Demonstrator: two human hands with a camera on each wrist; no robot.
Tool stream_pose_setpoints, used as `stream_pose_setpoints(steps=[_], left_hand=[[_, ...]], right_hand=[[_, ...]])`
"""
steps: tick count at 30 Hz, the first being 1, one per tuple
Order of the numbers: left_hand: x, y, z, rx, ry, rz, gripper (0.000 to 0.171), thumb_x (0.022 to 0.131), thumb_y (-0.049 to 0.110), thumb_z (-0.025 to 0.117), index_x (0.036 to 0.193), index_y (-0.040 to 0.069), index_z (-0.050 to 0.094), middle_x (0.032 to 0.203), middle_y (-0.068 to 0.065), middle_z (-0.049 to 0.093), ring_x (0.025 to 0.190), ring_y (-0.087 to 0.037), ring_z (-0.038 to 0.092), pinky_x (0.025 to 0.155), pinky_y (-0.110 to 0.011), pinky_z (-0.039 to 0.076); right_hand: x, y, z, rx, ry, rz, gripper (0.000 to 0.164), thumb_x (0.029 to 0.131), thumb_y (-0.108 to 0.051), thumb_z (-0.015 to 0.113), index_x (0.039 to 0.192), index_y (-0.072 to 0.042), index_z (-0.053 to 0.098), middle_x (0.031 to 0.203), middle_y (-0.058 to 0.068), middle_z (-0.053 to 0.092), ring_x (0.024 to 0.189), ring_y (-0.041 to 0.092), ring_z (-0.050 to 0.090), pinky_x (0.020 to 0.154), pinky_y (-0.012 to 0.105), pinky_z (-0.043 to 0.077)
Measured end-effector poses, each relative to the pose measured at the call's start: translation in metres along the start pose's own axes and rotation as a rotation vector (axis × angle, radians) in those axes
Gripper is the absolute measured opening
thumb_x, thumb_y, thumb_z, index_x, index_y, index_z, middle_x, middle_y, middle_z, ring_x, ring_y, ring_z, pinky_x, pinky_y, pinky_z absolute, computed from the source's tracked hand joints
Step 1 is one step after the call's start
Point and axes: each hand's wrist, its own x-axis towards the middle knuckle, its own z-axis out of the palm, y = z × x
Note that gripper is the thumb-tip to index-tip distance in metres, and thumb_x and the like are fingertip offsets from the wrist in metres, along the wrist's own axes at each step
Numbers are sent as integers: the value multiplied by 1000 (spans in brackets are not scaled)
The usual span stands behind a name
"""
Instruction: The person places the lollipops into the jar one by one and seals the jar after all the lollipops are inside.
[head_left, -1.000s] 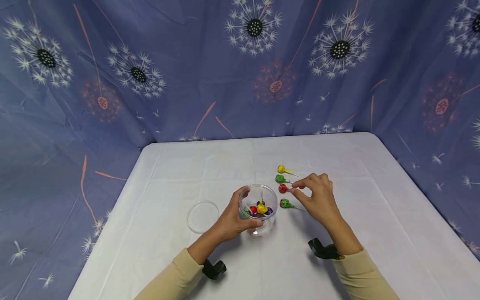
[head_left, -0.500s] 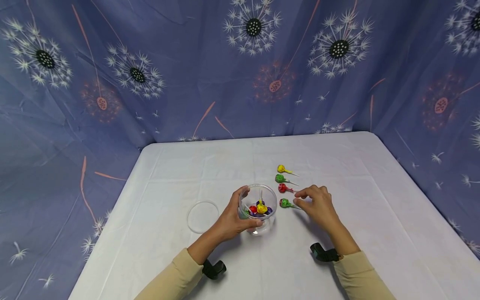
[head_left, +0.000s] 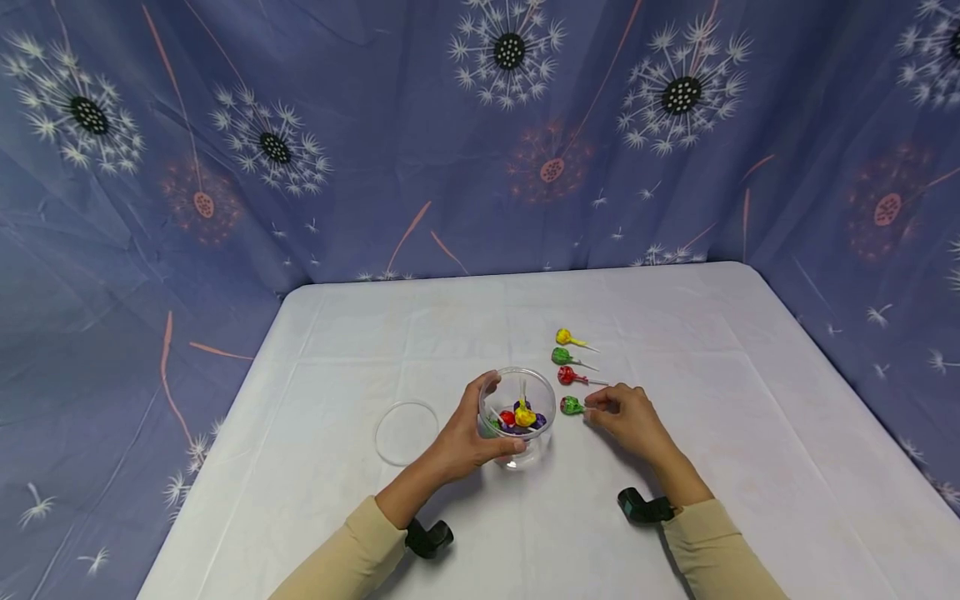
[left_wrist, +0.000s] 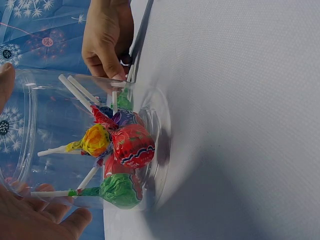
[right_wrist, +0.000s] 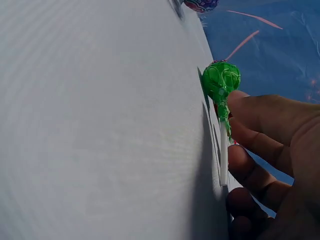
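Just changed: my right hand [head_left: 626,421] has left the red lollipop [head_left: 566,376] and moved away from the far edge, onto the near green lollipop [head_left: 572,406].
Means: red lies free on the worktop [head_left: 675,317]; I judge the near green one to be the piece in work now.
Right hand: narrow, thumb and fingers pinching that lollipop just behind its head. Resting or lifted: can't tell.
Row: right of the cup. From the far edge toward me: yellow lollipop [head_left: 564,337], far green lollipop [head_left: 561,357], red, near green. All apart, heads toward the left edge, sticks toward the right edge.
Cup: clear footed cup [head_left: 542,390], mouth up, between the row and the clear ring; looks stood on the worktop.
In cup: mixed lollipops, loose, sticks at odd angles. Yellow one [left_wrist: 96,140], red one [left_wrist: 134,146], green one [left_wrist: 121,191], some purple [head_left: 538,422]. They overlap, no firm count.
Left hand: left hand [head_left: 468,442] wrapped round the cup's side, thumb in front, holding it.
Clear ring: clear ring [head_left: 377,435] flat, toward the left edge, near the cup, not touching. Lid or bare ring: can't tell.
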Motion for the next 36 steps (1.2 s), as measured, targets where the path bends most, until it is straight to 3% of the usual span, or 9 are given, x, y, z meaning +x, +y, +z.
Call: stream_pose_setpoints(steps=[15,27,36], left_hand=[[0,1,0,-3,-6,-15,99,71,40,81,147,30,18,154,2,29,143,-23,27,116,-52,20],[-2,1,0,-13,-14,-14,95,74,36,80,146,30,18,154,-1,29,143,-25,27,115,-55,20],[-2,2,-1,-11,-19,-13,96,74,36,80,147,29,17,154,-1,28,143,-25,27,115,-54,21]], right_hand=[[-2,8,8,-47,69,-89,16,74,-13,76,90,-12,74,80,3,58,78,18,41,70,30,28],[-2,9,12,-56,104,-72,9,77,-11,74,86,-12,74,81,4,59,80,19,42,73,33,28],[-6,5,4,0,120,-69,6,81,-14,71,86,-13,74,83,2,63,79,17,41,67,27,32]])
